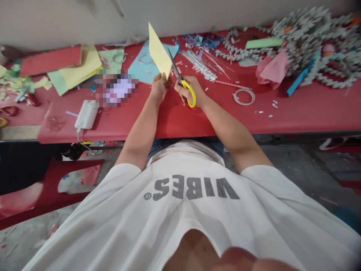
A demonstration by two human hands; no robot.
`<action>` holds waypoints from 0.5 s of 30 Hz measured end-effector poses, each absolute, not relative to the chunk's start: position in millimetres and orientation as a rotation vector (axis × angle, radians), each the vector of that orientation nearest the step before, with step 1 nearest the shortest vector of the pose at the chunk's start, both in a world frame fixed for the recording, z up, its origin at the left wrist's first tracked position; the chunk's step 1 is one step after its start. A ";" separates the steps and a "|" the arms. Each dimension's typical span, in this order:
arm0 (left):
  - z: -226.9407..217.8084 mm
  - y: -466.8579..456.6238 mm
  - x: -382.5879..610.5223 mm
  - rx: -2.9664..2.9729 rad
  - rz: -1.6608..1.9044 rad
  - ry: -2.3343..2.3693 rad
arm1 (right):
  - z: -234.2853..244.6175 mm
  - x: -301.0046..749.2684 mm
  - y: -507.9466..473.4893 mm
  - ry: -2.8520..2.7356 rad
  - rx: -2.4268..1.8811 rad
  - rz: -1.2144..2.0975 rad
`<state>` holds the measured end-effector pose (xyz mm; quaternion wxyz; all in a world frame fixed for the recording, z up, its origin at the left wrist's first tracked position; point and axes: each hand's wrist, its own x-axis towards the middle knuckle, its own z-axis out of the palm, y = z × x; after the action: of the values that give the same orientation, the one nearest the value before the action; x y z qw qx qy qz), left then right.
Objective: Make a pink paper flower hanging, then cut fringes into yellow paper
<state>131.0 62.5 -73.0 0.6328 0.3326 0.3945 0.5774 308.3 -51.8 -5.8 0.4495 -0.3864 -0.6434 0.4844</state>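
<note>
My left hand (158,87) is closed on the lower corner of a pale yellow sheet of paper (158,51), holding it upright above the red table (296,113). My right hand (188,90) grips yellow-handled scissors (183,83). Their blades point up and away, set against the paper's right edge. Both hands are close together near the middle of the table.
Coloured paper sheets (81,66) lie at the left, with a white box-like device (87,114) near the front edge. Tape rings (244,96), paper strips (200,64) and a heap of grey folded paper chains (307,41) cover the right. A red plastic chair (50,184) stands at lower left.
</note>
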 end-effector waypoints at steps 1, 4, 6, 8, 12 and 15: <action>-73.0 62.7 130.9 0.764 1.326 0.912 | -6.4 307.9 -51.7 -1.594 -0.962 1.193; -74.0 63.9 129.8 0.809 1.332 0.895 | -7.3 306.9 -52.2 -1.614 -0.981 1.166; -75.0 65.0 128.6 0.846 1.325 0.870 | -7.2 306.4 -52.9 -1.638 -0.991 1.160; -76.1 66.2 127.3 0.868 1.318 0.856 | -7.7 306.2 -52.8 -1.659 -0.982 1.171; -78.1 68.8 125.8 0.902 1.315 0.860 | -12.1 307.9 -48.9 -1.670 -0.919 1.214; -79.2 70.7 126.7 0.919 1.339 0.876 | -16.4 310.5 -45.8 -1.653 -0.847 1.346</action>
<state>126.7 70.7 -79.2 0.6037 0.3970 0.3785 0.5785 310.5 -45.8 -16.4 0.4115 -0.3365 -0.6569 0.5348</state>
